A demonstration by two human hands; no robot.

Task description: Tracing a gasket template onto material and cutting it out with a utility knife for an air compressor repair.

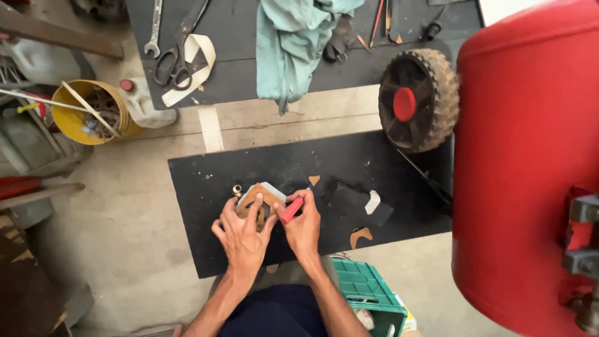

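Note:
My left hand (242, 231) presses flat on a small brown piece with a pale hexagonal template (265, 193) under it, on a black board (206, 206). My right hand (303, 226) holds a red marker (291, 210) with its tip against the edge of that piece. A small brass ring (237, 188) lies just left of the piece. Brown offcuts (360, 236) and a dark sheet with a white scrap (372, 202) lie to the right on the board.
A big red tank (524, 156) fills the right side, with a black wheel (417, 101) beside it. Scissors (176, 59), a wrench (153, 31) and a green cloth (290, 43) lie on the far bench. A yellow bucket (84, 112) stands left; a green crate (368, 293) sits below.

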